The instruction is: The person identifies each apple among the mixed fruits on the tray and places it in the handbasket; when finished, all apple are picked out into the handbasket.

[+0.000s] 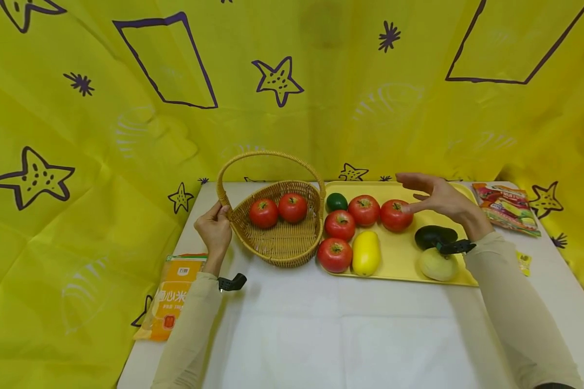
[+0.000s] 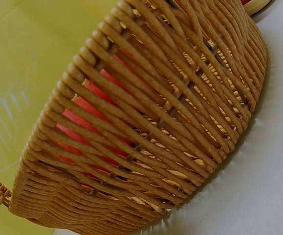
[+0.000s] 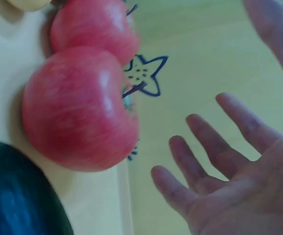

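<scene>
My left hand (image 1: 214, 229) grips the wicker basket (image 1: 284, 248) where its arched handle meets the left rim. Two red apples sit inside; their red shows through the weave of the basket (image 2: 180, 112) in the left wrist view. Over the yellow tray (image 1: 404, 275), my right hand (image 1: 443, 202) hovers with fingers spread and holds nothing. Nearest to it is a red apple (image 1: 393, 220), close to the thumb in the head view. In the right wrist view the palm of the right hand (image 3: 239, 181) faces that apple (image 3: 77, 112), a gap between them.
Also on the tray are several more red apples (image 1: 364, 209), a small green fruit (image 1: 337, 202), a yellow oblong fruit (image 1: 366, 254), a dark green vegetable (image 1: 433, 236) and a pale round one (image 1: 438, 266). Snack bags lie left (image 1: 177, 281) and right (image 1: 506, 208).
</scene>
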{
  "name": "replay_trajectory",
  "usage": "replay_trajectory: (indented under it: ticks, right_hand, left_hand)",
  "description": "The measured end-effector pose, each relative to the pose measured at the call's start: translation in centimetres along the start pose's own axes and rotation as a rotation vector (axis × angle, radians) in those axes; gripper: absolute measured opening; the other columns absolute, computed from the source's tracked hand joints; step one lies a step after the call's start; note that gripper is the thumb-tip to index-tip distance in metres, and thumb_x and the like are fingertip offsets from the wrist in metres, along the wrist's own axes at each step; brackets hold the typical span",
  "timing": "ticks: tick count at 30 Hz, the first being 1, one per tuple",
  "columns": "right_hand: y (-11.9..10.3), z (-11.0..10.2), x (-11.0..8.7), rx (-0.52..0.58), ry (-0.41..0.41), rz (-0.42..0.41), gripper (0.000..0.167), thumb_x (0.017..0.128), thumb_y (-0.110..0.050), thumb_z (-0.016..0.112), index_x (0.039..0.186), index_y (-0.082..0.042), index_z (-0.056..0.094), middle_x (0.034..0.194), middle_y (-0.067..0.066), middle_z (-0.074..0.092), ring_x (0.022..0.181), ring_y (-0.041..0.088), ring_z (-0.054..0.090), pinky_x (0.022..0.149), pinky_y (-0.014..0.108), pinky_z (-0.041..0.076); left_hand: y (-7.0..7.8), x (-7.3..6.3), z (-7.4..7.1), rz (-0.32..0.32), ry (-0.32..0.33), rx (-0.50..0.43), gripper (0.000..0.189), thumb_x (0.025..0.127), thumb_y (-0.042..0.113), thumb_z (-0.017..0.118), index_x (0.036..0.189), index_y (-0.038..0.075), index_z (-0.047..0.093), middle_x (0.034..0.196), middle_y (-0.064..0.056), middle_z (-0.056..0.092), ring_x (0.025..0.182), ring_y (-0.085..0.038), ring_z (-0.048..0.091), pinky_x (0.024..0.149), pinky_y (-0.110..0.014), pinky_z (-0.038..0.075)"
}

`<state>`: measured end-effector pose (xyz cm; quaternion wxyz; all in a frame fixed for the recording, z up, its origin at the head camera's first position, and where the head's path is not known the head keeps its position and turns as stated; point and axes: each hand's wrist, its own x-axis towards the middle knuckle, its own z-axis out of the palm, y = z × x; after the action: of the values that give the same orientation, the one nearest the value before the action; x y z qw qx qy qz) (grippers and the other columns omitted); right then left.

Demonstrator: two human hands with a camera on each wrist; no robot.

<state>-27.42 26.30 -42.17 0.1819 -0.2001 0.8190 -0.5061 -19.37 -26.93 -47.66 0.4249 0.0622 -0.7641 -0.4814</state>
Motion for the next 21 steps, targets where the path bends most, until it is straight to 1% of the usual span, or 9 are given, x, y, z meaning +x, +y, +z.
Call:
replay_trajectory:
  ticks: [3,5,7,9,13,17,21]
  right_hand:
    - [0.5,-0.2,0.2,-0.024,-0.03,0.022,0.084,0.094,-0.004,0.079,0.164,-0.001,0.034,0.169,0.027,0.033,0.154,0.047,0.031,0.121,0.07,0.028]
    - [0.8,-0.3,0.4,-0.043,-0.054,0.042,0.084,0.094,-0.006,0.079,0.164,0.0,0.033,0.168,0.029,0.033,0.154,0.049,0.03,0.12,0.07,0.03]
    - [1.0,-0.3,0.6,-0.056,-0.084,0.066,0.084,0.093,-0.008,0.08,0.164,0.001,0.034,0.167,0.03,0.034,0.155,0.051,0.029,0.121,0.07,0.029]
    - [1.2,-0.3,0.9,-0.073,-0.12,0.089,0.085,0.093,-0.01,0.081,0.163,0.002,0.034,0.167,0.031,0.033,0.154,0.053,0.029,0.122,0.072,0.026]
    - [1.7,-0.2,1.2,-0.099,-0.176,0.13,0.088,0.091,-0.014,0.083,0.162,0.004,0.034,0.166,0.032,0.035,0.153,0.055,0.031,0.122,0.073,0.025]
    - [2.1,0.0,1.3,-0.129,-0.195,0.15,0.089,0.09,-0.017,0.084,0.161,0.003,0.036,0.165,0.032,0.038,0.15,0.054,0.036,0.121,0.072,0.029]
    - [2.4,0.2,1.3,-0.17,-0.201,0.149,0.085,0.09,-0.018,0.084,0.16,0.002,0.04,0.163,0.032,0.041,0.147,0.054,0.041,0.119,0.07,0.034]
  left_hand:
    - [0.0,0.0,0.0,0.0,-0.002,-0.001,0.01,0.096,-0.003,0.073,0.097,-0.009,0.082,0.087,-0.028,0.078,0.059,-0.023,0.061,0.058,-0.007,0.041]
    - [0.0,0.0,0.1,-0.002,-0.004,-0.005,0.011,0.096,-0.004,0.073,0.098,-0.009,0.082,0.088,-0.028,0.078,0.061,-0.031,0.064,0.059,-0.007,0.042]
    - [-0.1,0.1,0.1,-0.003,-0.004,-0.001,0.011,0.096,-0.003,0.073,0.098,-0.009,0.082,0.088,-0.028,0.078,0.061,-0.032,0.064,0.059,-0.007,0.042]
    - [-0.1,0.1,0.1,-0.007,-0.003,0.004,0.01,0.096,-0.004,0.073,0.097,-0.009,0.082,0.088,-0.027,0.078,0.061,-0.028,0.064,0.059,-0.007,0.042]
    - [-0.1,0.1,0.0,-0.007,-0.003,0.01,0.01,0.095,-0.004,0.074,0.094,-0.009,0.082,0.085,-0.028,0.078,0.057,-0.013,0.057,0.057,-0.008,0.04]
    - [-0.2,0.1,0.0,0.001,0.0,0.003,0.01,0.095,-0.005,0.073,0.094,-0.009,0.082,0.084,-0.028,0.077,0.057,-0.001,0.054,0.058,-0.008,0.04]
    - [-0.1,0.1,0.0,0.004,0.002,-0.008,0.01,0.095,-0.006,0.073,0.093,-0.009,0.082,0.082,-0.028,0.077,0.056,0.004,0.05,0.056,-0.009,0.039]
